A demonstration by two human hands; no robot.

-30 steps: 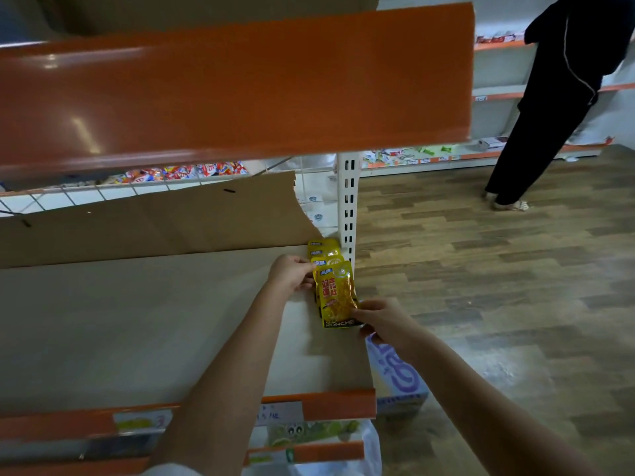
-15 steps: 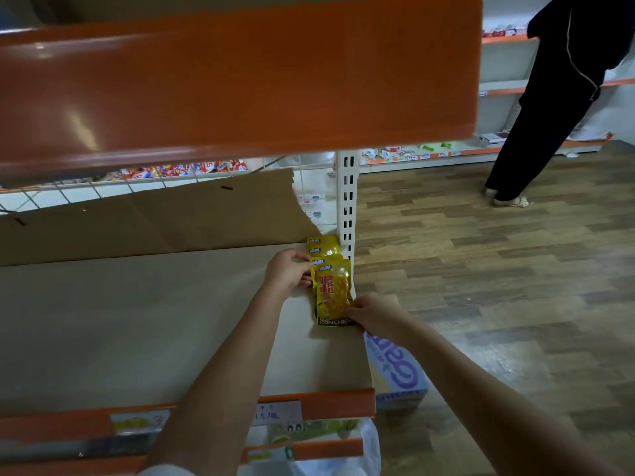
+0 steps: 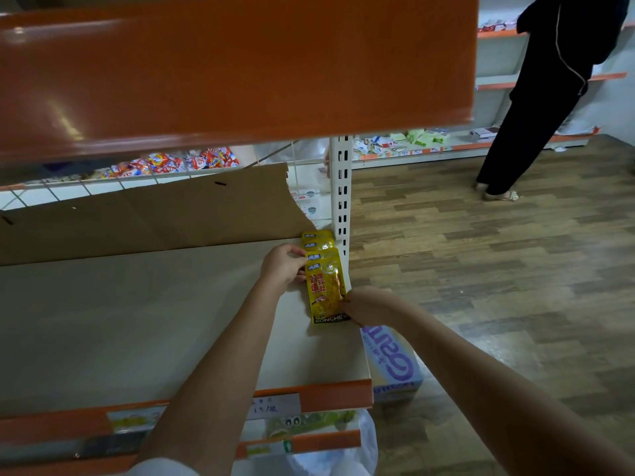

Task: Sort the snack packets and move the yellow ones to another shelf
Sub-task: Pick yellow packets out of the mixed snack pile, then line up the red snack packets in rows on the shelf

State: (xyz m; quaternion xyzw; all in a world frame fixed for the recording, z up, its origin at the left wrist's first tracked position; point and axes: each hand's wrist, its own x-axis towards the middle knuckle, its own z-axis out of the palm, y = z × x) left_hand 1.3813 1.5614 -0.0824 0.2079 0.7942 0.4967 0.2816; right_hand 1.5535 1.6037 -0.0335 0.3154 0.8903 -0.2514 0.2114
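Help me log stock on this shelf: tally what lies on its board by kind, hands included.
Yellow snack packets: 4 visible, overlapping in a row at the right end
Brown cardboard sheet: 1, leaning at the back
Hands on the packets: 2, left hand and right hand
Total: 7

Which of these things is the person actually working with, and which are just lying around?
In the job:
yellow packets
cream shelf
left hand
right hand

Just lying about:
cardboard sheet
purple box
red snack packets
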